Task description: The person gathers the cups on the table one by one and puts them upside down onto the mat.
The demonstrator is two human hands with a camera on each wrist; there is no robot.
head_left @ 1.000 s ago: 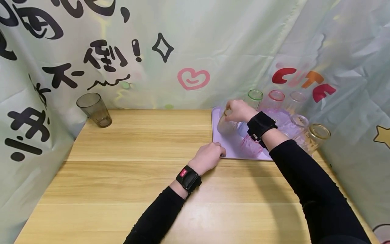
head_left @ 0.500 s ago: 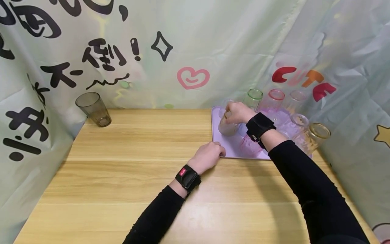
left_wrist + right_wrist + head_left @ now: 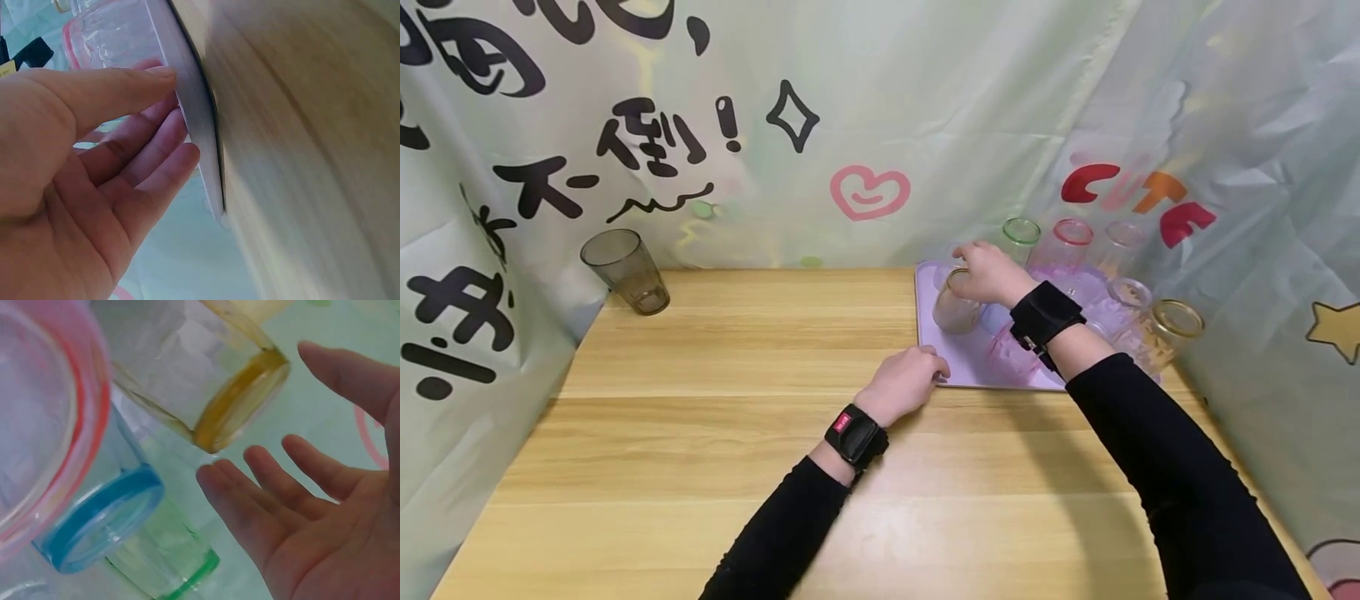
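On the lilac tray (image 3: 964,368), a clear glass with a thick amber ring (image 3: 240,403) at its top end stands near the left edge. My right hand (image 3: 991,273) is right at that top, thumb and fingers spread apart beside the ring in the right wrist view. Close by are a glass with a blue ring (image 3: 103,519), one tinted green (image 3: 164,550) and a pink-ringed one (image 3: 87,419). My left hand (image 3: 901,385) is at the tray's front left corner. Its loosely bent fingers and thumb touch the tray's rim (image 3: 195,109) in the left wrist view.
A smoky brown tumbler (image 3: 628,273) stands upright at the table's back left corner. More glasses crowd the tray's right half, among them a second amber-ringed glass (image 3: 1177,320). A printed cloth (image 3: 925,100) hangs behind the wooden table (image 3: 737,433).
My right fingers have let go of the amber-ringed glass and lifted slightly off its top. The glass, tilted earlier, now stands straighter on the tray. My left hand stays at the corner.
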